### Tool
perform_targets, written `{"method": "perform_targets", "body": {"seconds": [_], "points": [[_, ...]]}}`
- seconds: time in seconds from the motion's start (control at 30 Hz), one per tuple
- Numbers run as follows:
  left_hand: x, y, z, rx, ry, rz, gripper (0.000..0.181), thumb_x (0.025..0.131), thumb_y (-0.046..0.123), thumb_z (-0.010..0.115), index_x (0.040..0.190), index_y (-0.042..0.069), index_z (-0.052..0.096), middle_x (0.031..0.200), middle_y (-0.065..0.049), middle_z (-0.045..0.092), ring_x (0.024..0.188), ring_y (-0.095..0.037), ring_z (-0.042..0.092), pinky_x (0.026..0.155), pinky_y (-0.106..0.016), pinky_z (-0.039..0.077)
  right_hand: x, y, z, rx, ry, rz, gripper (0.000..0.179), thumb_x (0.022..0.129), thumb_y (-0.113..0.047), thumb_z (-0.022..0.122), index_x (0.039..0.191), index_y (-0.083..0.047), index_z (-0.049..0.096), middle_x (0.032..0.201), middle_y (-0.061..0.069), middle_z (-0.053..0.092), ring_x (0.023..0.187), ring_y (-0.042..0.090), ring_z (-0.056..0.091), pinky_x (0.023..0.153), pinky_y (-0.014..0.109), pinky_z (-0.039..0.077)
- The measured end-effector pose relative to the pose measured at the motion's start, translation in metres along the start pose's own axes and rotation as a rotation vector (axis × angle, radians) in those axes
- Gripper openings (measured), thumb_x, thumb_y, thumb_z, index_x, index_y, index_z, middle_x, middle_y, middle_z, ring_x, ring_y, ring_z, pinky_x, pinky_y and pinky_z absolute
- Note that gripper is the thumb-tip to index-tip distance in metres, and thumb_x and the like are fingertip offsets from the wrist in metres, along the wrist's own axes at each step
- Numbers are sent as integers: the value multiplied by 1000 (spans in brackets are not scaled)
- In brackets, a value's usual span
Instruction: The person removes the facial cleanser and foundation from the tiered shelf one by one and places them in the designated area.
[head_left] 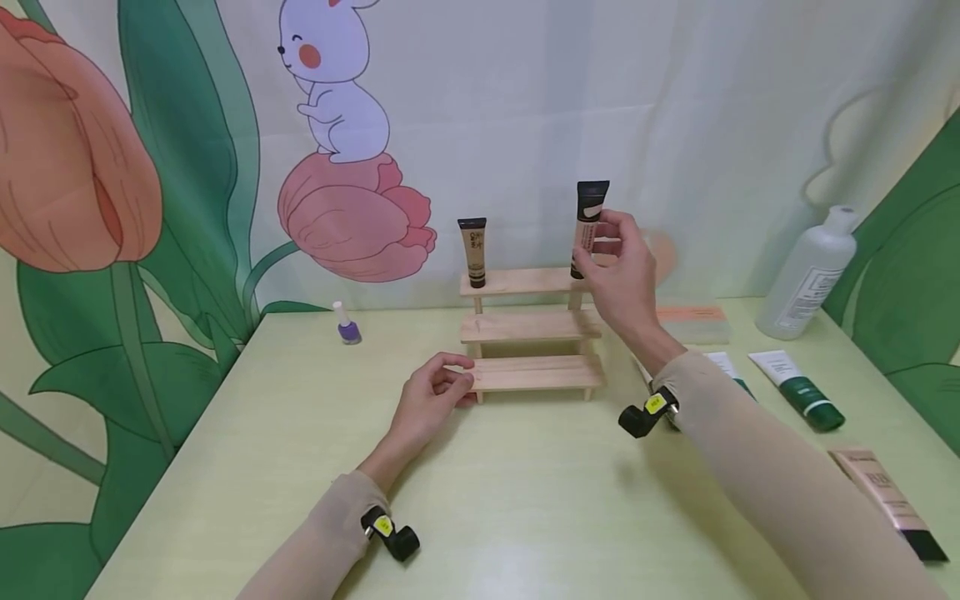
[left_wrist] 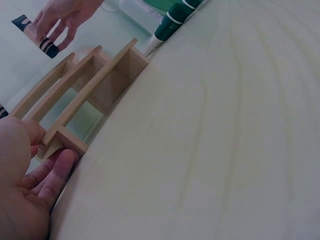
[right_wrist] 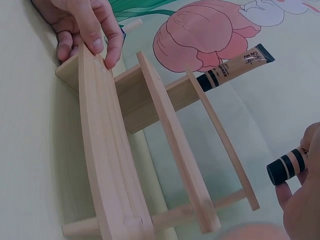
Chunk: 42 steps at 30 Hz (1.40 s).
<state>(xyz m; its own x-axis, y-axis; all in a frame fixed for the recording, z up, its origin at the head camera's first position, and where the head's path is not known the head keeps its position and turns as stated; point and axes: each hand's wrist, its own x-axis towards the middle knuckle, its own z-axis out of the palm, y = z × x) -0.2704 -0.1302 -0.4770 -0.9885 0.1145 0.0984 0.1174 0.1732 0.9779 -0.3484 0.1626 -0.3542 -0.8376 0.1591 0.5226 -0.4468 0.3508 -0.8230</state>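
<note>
A small three-step wooden display rack (head_left: 536,374) stands at the back of the table. My left hand (head_left: 426,398) grips the left end of its lowest step, fingers on top and thumb against the end in the left wrist view. My right hand (head_left: 624,282) pinches a pinkish-beige cosmetic tube (head_left: 586,232) with a black cap pointing down, over the right end of the top step. The right wrist view shows the cap (right_wrist: 278,172) apart from that step's edge. A similar tan tube (head_left: 476,252) stands cap-down on the top step's left end.
A purple nail polish bottle (head_left: 347,325) stands at the back left. To the right are a white bottle (head_left: 808,275), a green and white tube (head_left: 798,390), another partly hidden behind my right sleeve, and a pink tube (head_left: 885,496). A pale box (head_left: 693,327) lies behind my right wrist.
</note>
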Motion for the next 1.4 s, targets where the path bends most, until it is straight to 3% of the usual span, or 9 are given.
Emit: {"method": "perform_targets", "body": {"seconds": [0.67,1.07,1.4], "points": [[-2,0,0,7,1,12,20,111,11,71,131,10,72,108,-16,78,95,-28,81,86,-33,70,-10,9,-70,-86,113,0,47,104,-13,76,149,-14,62,133,4,68,111,12,66,84,13,59],[-1,0,-2,18,8,8,21,111,11,70,132,11,73,108,-15,78,95,-28,81,86,-33,70,-19,7,-122,-130,189,16,51,105,-14,77,153,-19,61,129,-14,63,113,7,63,84,11,57],[-1,0,0,-2,-8,2,20,112,11,70,131,11,73,108,-16,78,95,-27,81,85,-32,70,-38,3,-158,-122,215,2,53,105,-13,76,155,-25,61,128,-18,64,114,7,65,87,15,55]]}}
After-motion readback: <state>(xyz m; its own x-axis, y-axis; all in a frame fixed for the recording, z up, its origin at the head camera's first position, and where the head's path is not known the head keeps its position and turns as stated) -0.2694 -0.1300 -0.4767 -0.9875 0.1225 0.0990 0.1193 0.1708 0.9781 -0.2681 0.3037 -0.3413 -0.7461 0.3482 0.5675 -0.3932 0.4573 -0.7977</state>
